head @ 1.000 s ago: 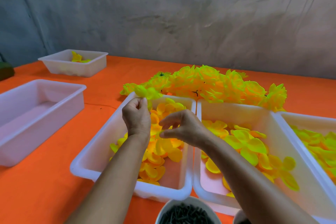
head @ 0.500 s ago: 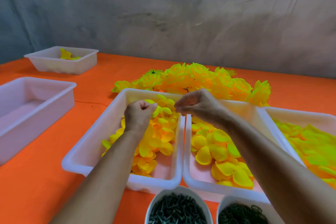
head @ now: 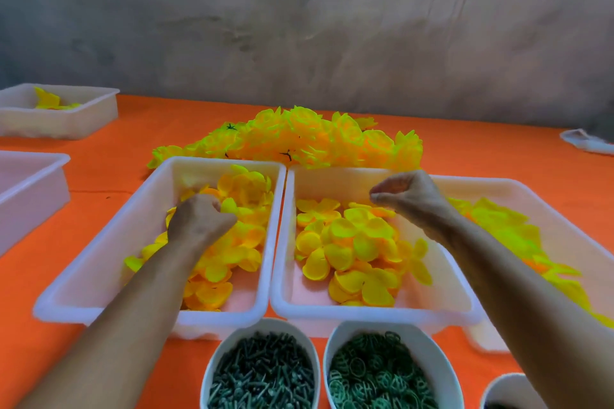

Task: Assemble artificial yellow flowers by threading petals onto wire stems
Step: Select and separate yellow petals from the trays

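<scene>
- Head view: your left hand (head: 199, 221) is down in the left white tray (head: 99, 262), fingers curled into the heap of yellow petals (head: 239, 232); whether they pinch a petal cannot be told, since the fingertips are buried.
- Your right hand (head: 407, 197) hangs above the far end of the middle tray (head: 332, 178), fingers curled with thumb and forefinger drawn together; whether anything small sits between them is too blurred to tell.
- Just below that hand lie larger yellow petal discs (head: 352, 252), loose in the middle tray.
- Beyond both hands, a pile of finished yellow flowers (head: 305, 139) rests on the orange table (head: 116, 143), touching the trays' far rims.
- To the right of your right forearm, a third tray (head: 538, 189) holds greenish-yellow petals (head: 505, 226).
- Nearer you than both hands stand two white bowls: one of dark green stem pegs (head: 262, 375), one of green rings (head: 375, 372).
- Well left of your left hand sit a shallow white tray (head: 30, 183) and a farther tray (head: 83, 113) with a few yellow pieces.
</scene>
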{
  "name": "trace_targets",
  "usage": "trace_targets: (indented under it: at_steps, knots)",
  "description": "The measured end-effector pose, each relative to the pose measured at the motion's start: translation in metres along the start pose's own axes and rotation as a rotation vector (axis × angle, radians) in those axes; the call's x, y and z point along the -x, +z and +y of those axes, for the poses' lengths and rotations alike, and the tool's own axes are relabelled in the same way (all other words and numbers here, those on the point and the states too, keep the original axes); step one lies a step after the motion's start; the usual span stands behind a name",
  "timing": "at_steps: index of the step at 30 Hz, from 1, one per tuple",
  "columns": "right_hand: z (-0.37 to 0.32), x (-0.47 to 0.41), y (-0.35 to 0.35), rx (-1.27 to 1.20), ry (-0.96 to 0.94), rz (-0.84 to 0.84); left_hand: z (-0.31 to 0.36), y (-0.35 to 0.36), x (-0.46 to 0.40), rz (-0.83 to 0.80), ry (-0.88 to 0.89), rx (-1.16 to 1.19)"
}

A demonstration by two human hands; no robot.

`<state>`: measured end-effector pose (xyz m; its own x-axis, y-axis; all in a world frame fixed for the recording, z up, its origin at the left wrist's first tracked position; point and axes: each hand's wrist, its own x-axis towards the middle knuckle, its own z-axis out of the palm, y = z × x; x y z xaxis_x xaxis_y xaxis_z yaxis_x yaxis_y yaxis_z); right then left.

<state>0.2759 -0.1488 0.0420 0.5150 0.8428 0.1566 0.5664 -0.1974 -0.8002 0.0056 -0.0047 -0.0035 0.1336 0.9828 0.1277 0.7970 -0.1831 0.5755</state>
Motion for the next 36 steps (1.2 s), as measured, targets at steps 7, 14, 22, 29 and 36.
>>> trace_targets:
  at_steps: [7,14,22,29,36]
  knots:
    - [0.022,-0.001,0.02,0.539,0.064,-0.153,0.01,0.0,0.003,0.173,0.088,-0.058]
    - [0.023,0.002,0.023,0.568,0.097,-0.05,0.015,0.001,0.009,0.042,0.065,-0.187]
    - [0.016,-0.003,0.011,-0.015,0.067,0.01,0.089,-0.017,0.016,0.166,0.413,0.145]
    - [0.005,0.002,0.019,-0.38,-0.125,-0.012,0.118,0.025,0.022,-0.393,0.422,0.383]
    - [0.013,0.003,0.026,-0.555,-0.045,-0.105,0.113,0.042,0.024,-0.456,0.263,0.842]
